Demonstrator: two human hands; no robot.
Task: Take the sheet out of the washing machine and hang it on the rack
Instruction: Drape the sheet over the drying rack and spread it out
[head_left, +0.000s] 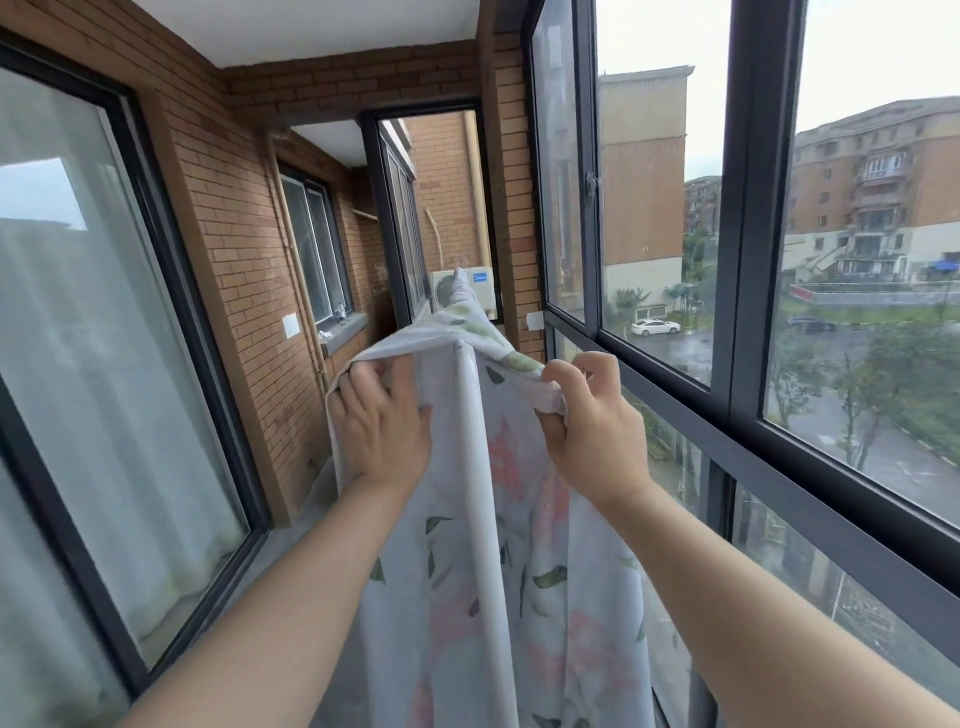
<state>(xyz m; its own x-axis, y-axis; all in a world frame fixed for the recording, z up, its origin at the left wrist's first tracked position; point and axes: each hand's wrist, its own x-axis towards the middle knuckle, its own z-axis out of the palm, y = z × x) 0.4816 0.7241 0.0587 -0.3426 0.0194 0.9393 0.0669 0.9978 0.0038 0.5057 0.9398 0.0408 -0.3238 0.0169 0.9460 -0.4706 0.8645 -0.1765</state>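
My left hand (382, 421) lies on the left side of the sheet (545, 571). Its fingers are mostly straight and press on the cloth. The tips go under a fold at the top edge, so I cannot see them well. This hand is not squeezing anything.

Just to the right of my left hand is the rack pole (475, 467). It is white. It starts close to me and runs straight away from me, so its long way points forward. It sits between my two hands and both are about as near to it. The sheet hangs over the pole, with cloth falling down on the left side and on the right side. More of the sheet lies along the pole beyond my hands.

On the right of the pole is my right hand (587, 421). Its thumb and curled fingers pinch a bunch of the sheet near the top edge.

I think the next job is to pull the cloth sideways, away from the pole, so it hangs flat.

I count one sheet, one pole that I can see, and two hands. I see no washing machine here.
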